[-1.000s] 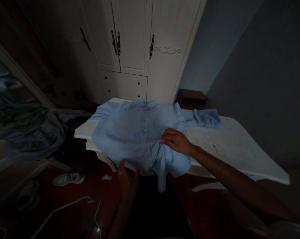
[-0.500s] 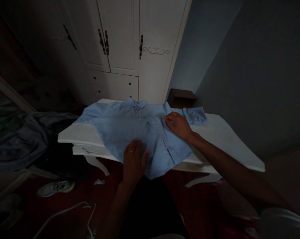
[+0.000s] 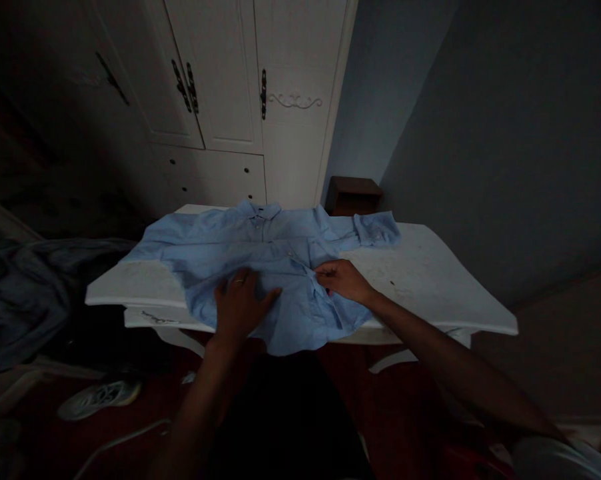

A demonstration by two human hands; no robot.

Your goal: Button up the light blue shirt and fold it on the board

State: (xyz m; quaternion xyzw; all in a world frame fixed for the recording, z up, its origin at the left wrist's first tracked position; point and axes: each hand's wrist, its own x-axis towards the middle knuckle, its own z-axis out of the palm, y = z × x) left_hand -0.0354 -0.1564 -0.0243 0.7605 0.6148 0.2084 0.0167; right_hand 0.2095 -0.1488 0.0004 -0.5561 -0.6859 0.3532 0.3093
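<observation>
A light blue button-up shirt (image 3: 220, 257) lies spread on a white table (image 3: 430, 280), its collar at the far edge and its hem hanging over the near edge. One sleeve, folded at its end, stretches to the right. My left hand (image 3: 243, 303) rests on the lower left front with its fingers apart. At the button strip, my right hand (image 3: 344, 279) pinches the edge of the front panel, which is lifted a little. The fabric between those fingertips is partly hidden.
Behind the table stands a white wardrobe (image 3: 220, 87) with dark handles. A small brown box-like shelf (image 3: 353, 193) is by the wall. Dark clothes (image 3: 25, 293) lie at the left. On the red floor are a shoe (image 3: 100, 398) and a pale cable (image 3: 120, 440).
My right hand has come down and closed on the shirt's front edge, raising it. My left hand has moved up and lies flatter on the cloth. The view has turned slightly right.
</observation>
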